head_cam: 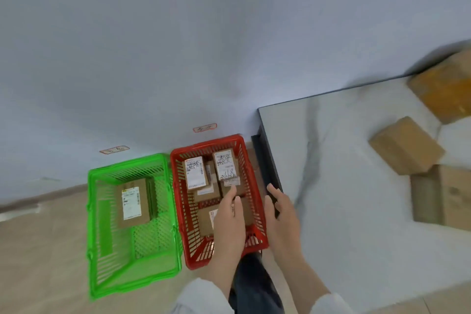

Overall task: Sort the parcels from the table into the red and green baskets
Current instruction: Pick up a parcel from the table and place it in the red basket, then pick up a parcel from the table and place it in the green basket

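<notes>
- My left hand (229, 214) is slack, fingers loosely extended and holding nothing. It hangs over the near half of the red basket (207, 143), above the parcels inside.
- My right hand (281, 211) is empty too, fingers straight, at the gap between that basket's right wall and the table (344, 186) edge.
- The red basket holds several brown cartons. Two of them, one labelled parcel (195, 172) and a second labelled parcel (225, 164), lie face up at the far end.
- The green basket (127, 162), just beside the red one on the floor, holds a single boxed parcel (132, 202).
- The unsorted parcels sit well off to my right on the table: a small carton (405, 145) nearest, a flat carton (443, 196) touching it, and a big carton (443, 94) by the wall.
- I judge them all to be stiff corrugated board, probably light, with dry faces that shouldn't slip.
- For the small carton I'd close one hand across its short sides, thumb opposite fingers, clear of the corners.
- The two larger ones look too wide for that, so I'd press a palm on each of two opposite faces, low down, in case the contents shift.
- I can't see their labels from here, so I can't tell which basket each one belongs in.
</notes>
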{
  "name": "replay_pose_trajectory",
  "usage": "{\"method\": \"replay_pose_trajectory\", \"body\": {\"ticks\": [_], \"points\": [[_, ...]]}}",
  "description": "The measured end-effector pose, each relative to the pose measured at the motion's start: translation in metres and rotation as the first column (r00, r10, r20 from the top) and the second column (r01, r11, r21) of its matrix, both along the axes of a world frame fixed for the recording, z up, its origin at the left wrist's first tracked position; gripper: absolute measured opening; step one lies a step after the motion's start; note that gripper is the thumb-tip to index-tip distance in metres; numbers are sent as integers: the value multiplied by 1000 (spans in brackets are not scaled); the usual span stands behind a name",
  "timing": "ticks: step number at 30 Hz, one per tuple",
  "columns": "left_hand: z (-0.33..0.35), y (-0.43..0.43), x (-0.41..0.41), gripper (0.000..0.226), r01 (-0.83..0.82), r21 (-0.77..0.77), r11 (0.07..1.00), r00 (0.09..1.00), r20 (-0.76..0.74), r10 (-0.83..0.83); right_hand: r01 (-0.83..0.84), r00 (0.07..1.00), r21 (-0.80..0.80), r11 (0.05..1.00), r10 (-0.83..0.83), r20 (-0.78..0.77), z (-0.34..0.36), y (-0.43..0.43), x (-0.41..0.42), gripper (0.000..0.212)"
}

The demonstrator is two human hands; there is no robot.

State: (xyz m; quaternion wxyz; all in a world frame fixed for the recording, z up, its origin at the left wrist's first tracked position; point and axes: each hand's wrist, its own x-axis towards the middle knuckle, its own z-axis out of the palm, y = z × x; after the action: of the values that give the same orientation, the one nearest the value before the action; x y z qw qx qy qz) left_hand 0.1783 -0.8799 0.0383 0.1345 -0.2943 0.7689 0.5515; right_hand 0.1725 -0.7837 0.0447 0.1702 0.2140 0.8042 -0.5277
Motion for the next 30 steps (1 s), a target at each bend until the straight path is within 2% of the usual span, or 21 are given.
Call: {"method": "replay_pose_trajectory", "body": {"ticks": [3,8,16,25,30], "points": [[41,30,30,40,53,96,994,999,3,-53,125,992,-22,992,-125,1,39,29,37,33],[101,92,76,40,241,176,954,970,-7,-244,332,943,-50,942,-333,-6,91,93,103,32],[155,224,102,35,399,190,897,917,-79,-391,600,796,-179,780,-605,29,146,234,153,33],[183,434,120,32,474,176,863,881,-82,-467,608,781,-252,753,-625,15,173,426,181,32],[193,509,113,33,473,178,863,881,-95,-464,614,770,-298,731,-638,22,179,497,171,30]]}}
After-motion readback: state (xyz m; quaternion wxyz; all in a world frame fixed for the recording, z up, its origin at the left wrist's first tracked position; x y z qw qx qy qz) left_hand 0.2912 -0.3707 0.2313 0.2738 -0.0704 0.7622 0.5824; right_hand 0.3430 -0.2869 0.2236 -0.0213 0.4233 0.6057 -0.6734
